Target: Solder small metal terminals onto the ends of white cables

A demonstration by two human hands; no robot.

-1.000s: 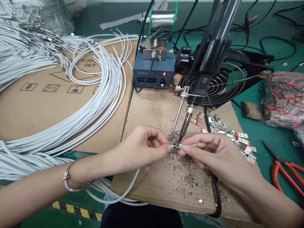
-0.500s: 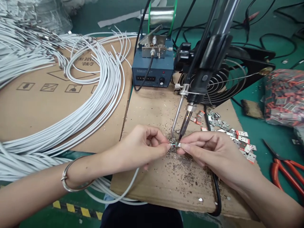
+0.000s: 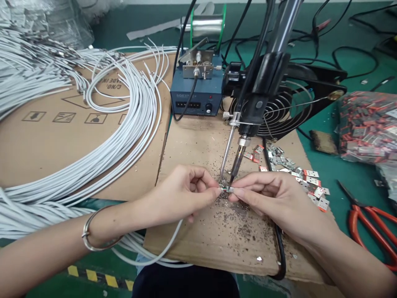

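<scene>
My left hand [image 3: 189, 192] pinches the end of a white cable [image 3: 173, 240], where small coloured wires show at the fingertips. A small metal connector [image 3: 230, 189] is pinched in my right hand [image 3: 273, 194], its end meeting the wires. Just above the joint stands the tip of a soldering iron [image 3: 236, 165], with a thin metal feed tube [image 3: 228, 153] curving down beside it. Whether the tip touches the connector is too small to tell. More white cables [image 3: 124, 145] lie in a curved bundle on the left.
Behind are a blue feeder box [image 3: 197, 93], a solder spool [image 3: 207, 27] and a black fan [image 3: 279, 111]. Loose connectors [image 3: 312, 181], red-handled pliers [image 3: 372, 223] and a bag of connectors [image 3: 369, 128] lie right. Dark crumbs cover the cardboard [image 3: 192, 145].
The view has shifted slightly, so the iron, fan and connectors appear a little further left. Both hands keep their pinches, and the wires and connector remain together under the iron.
</scene>
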